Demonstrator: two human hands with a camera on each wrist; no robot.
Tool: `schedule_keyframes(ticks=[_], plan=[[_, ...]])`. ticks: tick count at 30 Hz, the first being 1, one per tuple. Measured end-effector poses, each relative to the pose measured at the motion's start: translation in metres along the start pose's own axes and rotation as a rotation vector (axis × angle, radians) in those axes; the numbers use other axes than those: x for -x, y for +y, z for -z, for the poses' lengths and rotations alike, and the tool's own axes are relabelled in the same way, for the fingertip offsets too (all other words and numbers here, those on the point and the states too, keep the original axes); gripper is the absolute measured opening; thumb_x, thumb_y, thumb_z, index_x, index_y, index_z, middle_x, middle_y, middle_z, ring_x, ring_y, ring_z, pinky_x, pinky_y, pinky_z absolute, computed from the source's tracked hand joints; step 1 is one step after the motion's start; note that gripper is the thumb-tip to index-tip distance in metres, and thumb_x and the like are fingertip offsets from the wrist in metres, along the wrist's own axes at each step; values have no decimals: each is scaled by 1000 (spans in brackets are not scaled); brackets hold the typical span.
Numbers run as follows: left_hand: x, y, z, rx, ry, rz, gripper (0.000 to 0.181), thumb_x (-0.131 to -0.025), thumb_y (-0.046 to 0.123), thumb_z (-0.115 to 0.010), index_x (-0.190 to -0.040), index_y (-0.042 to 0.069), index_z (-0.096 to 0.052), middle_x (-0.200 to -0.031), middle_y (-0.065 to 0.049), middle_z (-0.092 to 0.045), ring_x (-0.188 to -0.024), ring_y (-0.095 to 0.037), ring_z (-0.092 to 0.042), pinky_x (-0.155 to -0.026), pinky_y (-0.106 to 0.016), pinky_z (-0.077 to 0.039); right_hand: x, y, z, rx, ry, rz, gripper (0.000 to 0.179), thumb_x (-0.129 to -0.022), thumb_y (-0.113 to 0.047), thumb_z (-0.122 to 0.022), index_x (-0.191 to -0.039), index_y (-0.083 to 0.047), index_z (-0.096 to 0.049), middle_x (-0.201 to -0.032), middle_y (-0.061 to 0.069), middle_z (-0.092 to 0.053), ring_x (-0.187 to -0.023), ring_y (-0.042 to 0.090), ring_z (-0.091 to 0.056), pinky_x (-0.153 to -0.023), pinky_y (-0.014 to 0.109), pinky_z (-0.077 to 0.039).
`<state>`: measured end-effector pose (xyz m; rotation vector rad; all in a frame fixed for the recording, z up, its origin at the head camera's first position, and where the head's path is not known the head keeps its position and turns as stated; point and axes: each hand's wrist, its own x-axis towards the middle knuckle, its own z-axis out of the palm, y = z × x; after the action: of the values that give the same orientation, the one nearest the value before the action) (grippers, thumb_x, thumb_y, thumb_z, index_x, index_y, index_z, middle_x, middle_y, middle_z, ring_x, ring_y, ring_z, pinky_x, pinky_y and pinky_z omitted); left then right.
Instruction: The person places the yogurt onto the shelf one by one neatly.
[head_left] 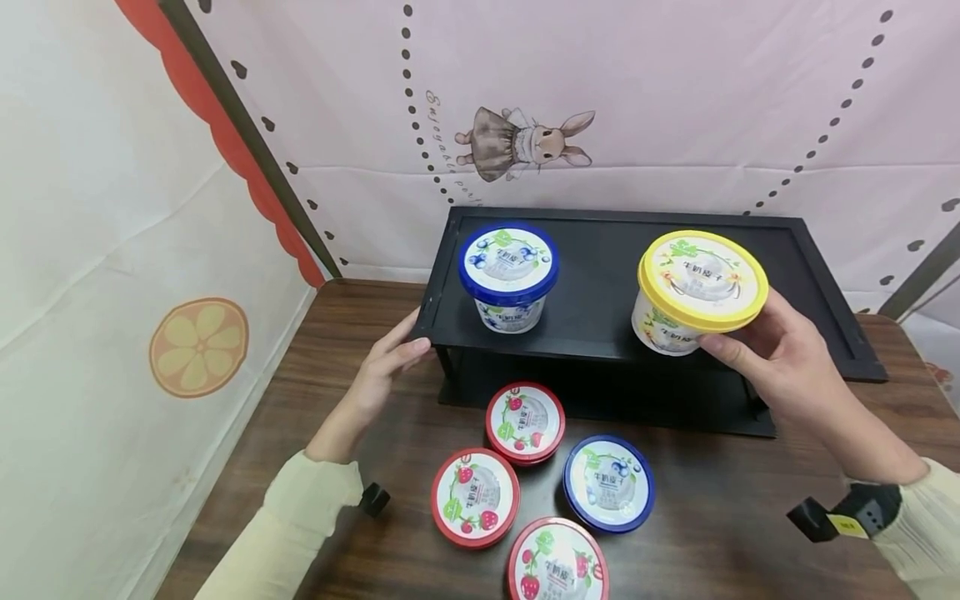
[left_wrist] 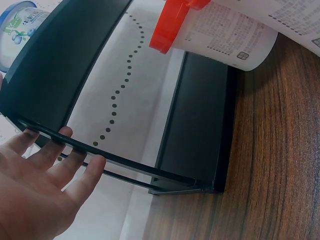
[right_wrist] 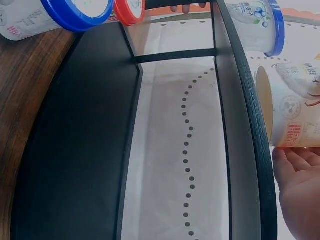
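Note:
My right hand (head_left: 787, 354) holds a white tub with a yellow lid (head_left: 705, 279), thumb at the front of it and fingers behind. In the right wrist view the base of this yellow-lidded tub (right_wrist: 295, 107) is close over the top of a black two-tier rack (right_wrist: 245, 130). My left hand (head_left: 378, 375) grips the rack's left end by the front corner. Its fingertips (left_wrist: 95, 162) hook over the side bar in the left wrist view. On the rack's top, toward the left, stands a blue-lidded tub (head_left: 508, 275) with blueberry pictures.
Before the rack, on the brown wooden table (head_left: 705, 517), stand three red-lidded tubs (head_left: 525, 422) and another blue-lidded tub (head_left: 609, 483). A pink cloth with a rabbit picture (head_left: 525, 142) hangs behind, and a white cloth (head_left: 97, 250) on the left.

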<state>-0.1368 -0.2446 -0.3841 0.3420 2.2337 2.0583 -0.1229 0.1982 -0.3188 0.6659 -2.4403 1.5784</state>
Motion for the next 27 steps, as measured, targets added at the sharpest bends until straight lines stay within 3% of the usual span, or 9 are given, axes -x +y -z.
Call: schedule_keyframes(ticks=[7,20,27], plan=[[1,0,0,12,3,3,58,-99,23,-47,-154,12,-34,-152,-3,-38,-130,-23,-44,-107,-59,-29,-6,2,-1,2,-33,-1,69,-89,10,-65,-149,-10,-38,-131,-2,-53,-117,7,-53,-88,13,-45],[-1,0,1,16,6,4,58,-98,21,-48,-153,12,-35,-152,-5,-39,-129,-24,-45,-106,-58,-30,-14,3,1,50,-39,-47,67,-90,3,-69,-148,-11,-40,-128,-4,-54,-113,3,-54,-85,12,-45],[-1,-1,0,25,6,6,58,-97,20,-48,-153,10,-35,-152,-6,-39,-128,-23,-45,-106,-59,-29,-18,2,-2,78,-53,-59,67,-90,-1,-70,-149,-10,-38,-132,2,-49,-114,3,-52,-86,11,-44]])
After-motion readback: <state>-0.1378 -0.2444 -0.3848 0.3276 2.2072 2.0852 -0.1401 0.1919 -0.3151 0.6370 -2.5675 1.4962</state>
